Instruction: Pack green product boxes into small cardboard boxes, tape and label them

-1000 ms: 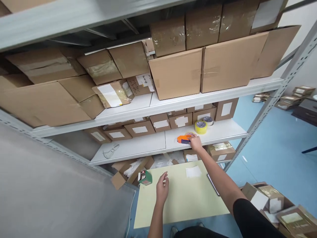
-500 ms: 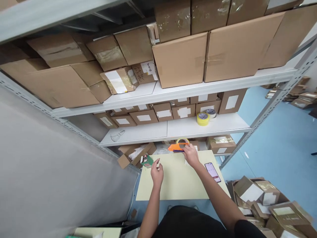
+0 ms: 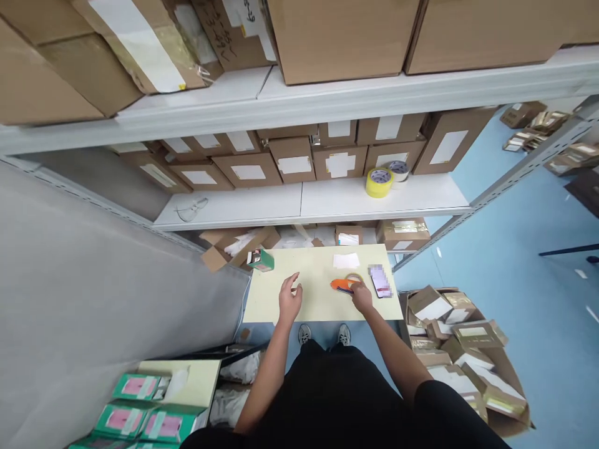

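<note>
My right hand (image 3: 362, 297) is closed around an orange tape dispenser (image 3: 339, 284) with a roll of tape on it, low over the right half of the pale yellow table (image 3: 318, 308). To the left, my left hand (image 3: 289, 299) hovers over the tabletop with its fingers apart and nothing in them. Nearest to it is a small green box (image 3: 264, 260) at the table's far left corner, its end facing left. White paper sheets (image 3: 346, 260) lie beyond the dispenser. Right of my right hand lies a phone (image 3: 379, 282), partly blurred.
A shelf (image 3: 262, 206) behind the table bears labelled cartons (image 3: 248, 171), yellow tape (image 3: 379, 183) and glasses (image 3: 191, 210). A large carton (image 3: 508, 374) full of parcels stands on the floor at right. Green-and-pink boxes (image 3: 161, 426) sit at lower left.
My right hand has brought the tape dispenser from the table's far edge back toward me. My left hand remains open. The view has tilted down, showing more floor and my shoes.
</note>
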Available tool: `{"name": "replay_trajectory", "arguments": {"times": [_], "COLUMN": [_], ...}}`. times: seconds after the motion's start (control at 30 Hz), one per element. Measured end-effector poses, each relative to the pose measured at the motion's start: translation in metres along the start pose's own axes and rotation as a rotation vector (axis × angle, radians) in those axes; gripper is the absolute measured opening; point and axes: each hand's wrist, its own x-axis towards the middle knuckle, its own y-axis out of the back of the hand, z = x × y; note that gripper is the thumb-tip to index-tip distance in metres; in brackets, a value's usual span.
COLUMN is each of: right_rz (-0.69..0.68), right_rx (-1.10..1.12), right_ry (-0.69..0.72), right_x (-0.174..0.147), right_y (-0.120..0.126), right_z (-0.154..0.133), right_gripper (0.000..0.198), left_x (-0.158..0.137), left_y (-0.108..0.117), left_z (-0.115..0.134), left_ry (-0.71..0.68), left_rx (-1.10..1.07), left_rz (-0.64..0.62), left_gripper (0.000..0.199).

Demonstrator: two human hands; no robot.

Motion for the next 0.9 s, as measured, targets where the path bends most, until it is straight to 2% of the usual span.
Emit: {"name": "replay_trajectory", "arguments": {"times": [0.13, 0.23, 0.37, 0.47, 0.57, 0.7, 0.9], "right_rz": [-0.099, -0.118, -0.051, 0.053, 0.21, 0.351, 0.191], "right_rx": [0.024, 0.026, -0.001, 0.019, 0.14, 0.39, 0.868], "right_ry": [-0.122, -0.196, -0.22, -0.214, -0.172, -0.07, 0.055], "right_x": [-0.008, -0.015, -0.022, -0.026, -0.031, -0.036, -0.049], "right_y": [-0.022, -0.029, -0.027, -0.018, -0.005, 0.014, 0.02], "right_z": [0.032, 0.044, 0.044, 0.033, 0.007, -0.052, -0.168], "right_gripper": [0.04, 0.039, 0.036, 0.038, 0.042, 0.048, 0.065], "left_x": [-0.019, -0.031, -0.037, -0.038, -0.037, -0.039, -0.064], "left_y": [0.002, 0.004, 0.003, 0.004, 0.014, 0.045, 0.123], "left_z": [-0.01, -0.018, -0.022, -0.022, -0.022, -0.028, -0.054], "left_ry": [0.047, 0.09, 0.119, 0.114, 0.101, 0.109, 0.227], "left_rx": [0.009, 0.009, -0.013, -0.049, -0.103, -0.193, -0.42], "left_rz": [-0.002, -0.009, -0.025, -0.052, -0.056, -0.02, 0.067], "left_gripper": [0.039, 0.039, 0.04, 0.042, 0.042, 0.044, 0.054]}}
